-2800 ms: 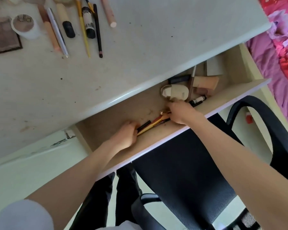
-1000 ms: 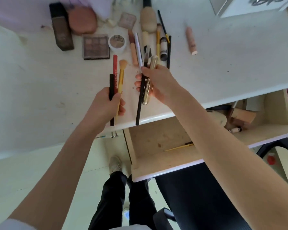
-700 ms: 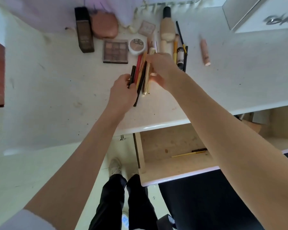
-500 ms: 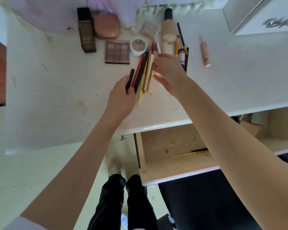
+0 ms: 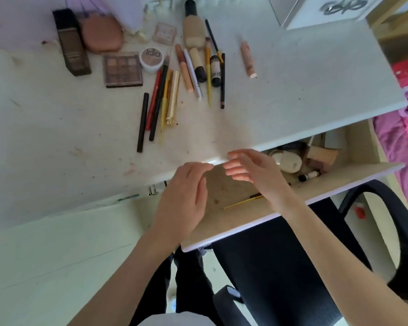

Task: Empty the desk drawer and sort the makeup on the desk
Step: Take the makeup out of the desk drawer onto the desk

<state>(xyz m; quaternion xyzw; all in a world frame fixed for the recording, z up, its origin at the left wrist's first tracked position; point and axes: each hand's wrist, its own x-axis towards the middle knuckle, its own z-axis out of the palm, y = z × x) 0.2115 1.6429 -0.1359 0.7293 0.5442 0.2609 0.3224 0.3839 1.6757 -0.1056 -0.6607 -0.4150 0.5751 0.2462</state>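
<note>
1. A cluster of five long sticks is lying on the counter (image 5: 292,74), all running roughly from the far edge toward the near edge and leaning a little to the left at their near ends: a black pencil (image 5: 142,122), a red pencil (image 5: 153,100), a black liner (image 5: 158,102), a yellow-handled brush (image 5: 164,107) and a gold tube (image 5: 173,97), side by side and touching or nearly so.
2. Half a second ago the left hand was gripping these sticks on the counter and the right hand was hovering beside them; now both hands are sitting back over the open drawer (image 5: 252,222) and the sticks are lying loose.
3. The left hand (image 5: 184,201) is hanging over the drawer's left end with fingers relaxed and lightly bent, holding nothing. The right hand (image 5: 252,170) is spreading its fingers above the drawer, also holding nothing.
4. Inside the drawer a thin yellow brush (image 5: 243,202) is lying nearly parallel to the front edge; at the right end a cream compact (image 5: 289,162), a tan box (image 5: 322,156) and a small black-capped tube (image 5: 310,175) are crowding together.
5. Farther back on the counter an eyeshadow palette (image 5: 123,69), a round white pot (image 5: 152,59) and a dark brown box (image 5: 71,42) are sitting left of more sticks.
</note>
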